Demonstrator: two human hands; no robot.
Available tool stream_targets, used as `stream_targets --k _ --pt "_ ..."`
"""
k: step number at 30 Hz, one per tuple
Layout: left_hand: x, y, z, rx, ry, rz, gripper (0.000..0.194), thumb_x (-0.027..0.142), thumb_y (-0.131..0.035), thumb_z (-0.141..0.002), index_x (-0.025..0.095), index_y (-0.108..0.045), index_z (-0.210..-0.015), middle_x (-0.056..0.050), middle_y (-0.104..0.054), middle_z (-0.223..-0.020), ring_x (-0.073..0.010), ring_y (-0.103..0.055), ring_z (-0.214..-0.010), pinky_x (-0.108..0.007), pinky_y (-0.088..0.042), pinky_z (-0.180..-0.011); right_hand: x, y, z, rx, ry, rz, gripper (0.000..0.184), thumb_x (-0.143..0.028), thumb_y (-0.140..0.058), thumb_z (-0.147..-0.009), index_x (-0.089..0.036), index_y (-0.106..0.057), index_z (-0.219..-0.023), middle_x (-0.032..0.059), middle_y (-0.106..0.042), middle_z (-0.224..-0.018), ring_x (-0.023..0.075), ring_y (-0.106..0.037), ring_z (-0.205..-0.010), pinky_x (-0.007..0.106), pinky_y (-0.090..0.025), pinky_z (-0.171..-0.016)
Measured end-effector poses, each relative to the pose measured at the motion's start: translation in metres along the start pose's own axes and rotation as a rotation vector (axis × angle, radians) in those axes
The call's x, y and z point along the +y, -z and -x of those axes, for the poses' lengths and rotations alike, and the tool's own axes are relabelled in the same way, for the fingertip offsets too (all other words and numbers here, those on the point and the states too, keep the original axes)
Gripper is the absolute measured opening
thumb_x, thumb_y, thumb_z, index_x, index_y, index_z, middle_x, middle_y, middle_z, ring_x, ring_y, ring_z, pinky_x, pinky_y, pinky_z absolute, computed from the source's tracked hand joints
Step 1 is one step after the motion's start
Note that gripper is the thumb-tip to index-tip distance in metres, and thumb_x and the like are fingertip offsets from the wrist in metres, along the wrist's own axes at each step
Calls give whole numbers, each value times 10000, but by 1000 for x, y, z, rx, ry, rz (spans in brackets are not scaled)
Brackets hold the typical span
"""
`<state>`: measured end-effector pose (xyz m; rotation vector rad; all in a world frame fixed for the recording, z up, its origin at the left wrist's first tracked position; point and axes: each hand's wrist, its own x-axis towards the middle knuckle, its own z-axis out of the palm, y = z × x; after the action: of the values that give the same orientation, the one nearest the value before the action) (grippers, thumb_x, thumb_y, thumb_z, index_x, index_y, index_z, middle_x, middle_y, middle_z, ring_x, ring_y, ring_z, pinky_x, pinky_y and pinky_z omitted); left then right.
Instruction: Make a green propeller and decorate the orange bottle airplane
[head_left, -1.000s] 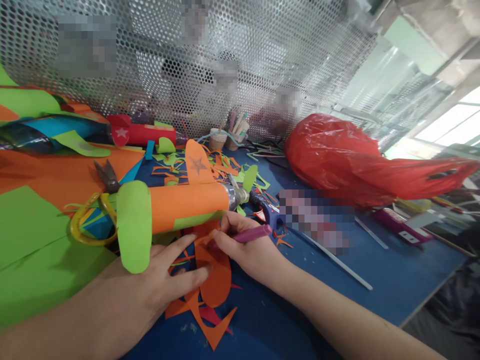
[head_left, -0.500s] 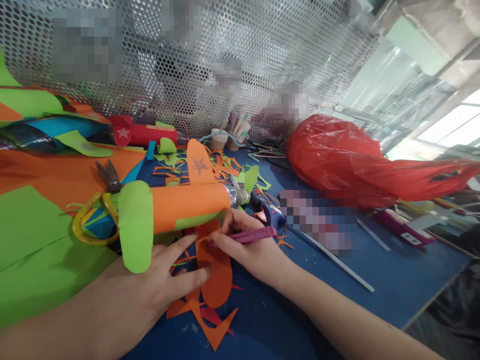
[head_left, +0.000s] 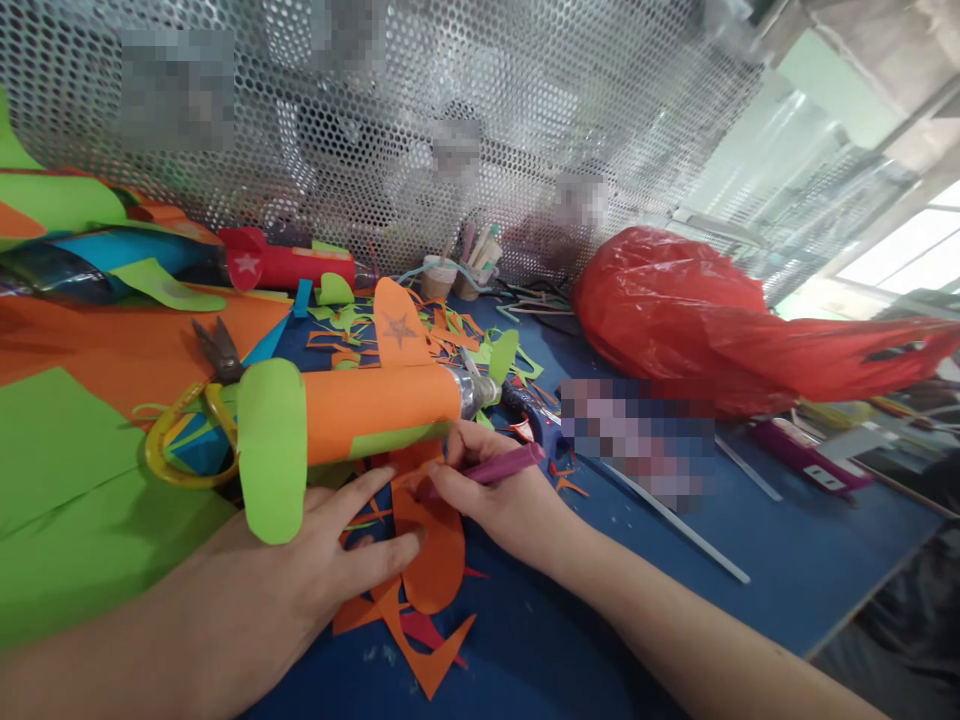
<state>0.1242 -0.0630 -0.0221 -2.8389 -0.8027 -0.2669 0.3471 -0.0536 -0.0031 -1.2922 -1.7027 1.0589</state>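
My right hand (head_left: pixel 495 480) is closed around a purple pen (head_left: pixel 510 464), its tip against the lower orange paper wing (head_left: pixel 431 560) of a toy plane. The plane's body is a bottle wrapped in orange paper (head_left: pixel 382 395), with a green tail piece (head_left: pixel 271 450) and a green piece by the bottle's neck. On the upper wing (head_left: pixel 399 325) a dark star is drawn. My left hand (head_left: pixel 330 550) lies with fingers spread, its fingertips pressing the lower wing's edge. What the pen has marked there is hidden by my fingers.
Yellow-handled scissors (head_left: pixel 191 435) lie left of the plane on coloured paper sheets (head_left: pixel 45 470). Paper scraps (head_left: pixel 442 665) litter the blue table. A red plastic bag (head_left: pixel 675 310), a white stick (head_left: pixel 675 525) and a purple box (head_left: pixel 810 455) are to the right. Cups of pens (head_left: pixel 480 265) stand by the perforated metal screen (head_left: pixel 510 90).
The purple pen has tilted a little more upright in my right hand, which has shifted slightly. My left hand and the plane stay in place.
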Motion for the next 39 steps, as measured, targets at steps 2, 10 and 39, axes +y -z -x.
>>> stream_targets --k 2,10,39 --pt "0 0 1 0 6 -8 653 70 -503 -729 415 -555 -1281 -81 -544 -1391 -258 -687 -946 -355 -549 -759 -1 0 0 2 3 -2 249 -243 -577 -813 -214 -395 -645 -11 -575 -642 136 -573 -622 235 -411 -547" --pt "-2 -3 3 23 -7 -14 674 60 -483 -734 420 -542 -1301 -85 -547 -1385 -274 -689 -940 -370 -553 -752 0 0 1 -2 14 20 245 -238 -572 -815 -214 -396 -647 -19 -570 -635 130 -570 -621 227 -393 -536" --pt "0 -3 4 -28 11 27 639 97 -502 -766 428 -530 -1312 -62 -499 -1434 -276 -665 -1007 -382 -531 -814 -2 1 1 -42 -9 -2 253 -225 -566 -810 -216 -379 -640 -34 -543 -609 127 -578 -620 218 -381 -516"
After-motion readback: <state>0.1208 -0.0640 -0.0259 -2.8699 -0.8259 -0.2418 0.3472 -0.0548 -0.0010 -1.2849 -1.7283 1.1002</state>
